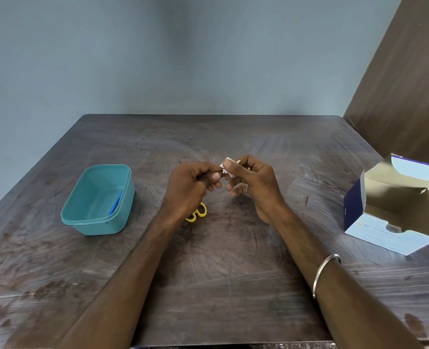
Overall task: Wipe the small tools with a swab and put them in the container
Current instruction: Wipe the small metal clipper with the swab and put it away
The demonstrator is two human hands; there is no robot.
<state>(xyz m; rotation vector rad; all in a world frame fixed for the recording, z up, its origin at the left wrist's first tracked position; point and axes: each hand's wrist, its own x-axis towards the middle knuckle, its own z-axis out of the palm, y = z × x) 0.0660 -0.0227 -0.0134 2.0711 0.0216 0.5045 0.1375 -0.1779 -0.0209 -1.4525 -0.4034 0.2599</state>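
Above the middle of the dark table, my left hand [192, 185] grips a small metal tool [223, 171], of which only a tip shows between the fingers. My right hand [252, 182] pinches a white swab [228, 162] against that tip. A teal plastic container [96, 200] stands at the left with a blue tool [115, 205] lying inside it. Yellow scissor handles [198, 212] lie on the table under my left wrist; the blades are hidden.
An open box of alcohol swabs [394, 210] stands at the right edge of the table [221, 273]. A wall runs behind the table's far edge, and a brown panel rises at the back right.
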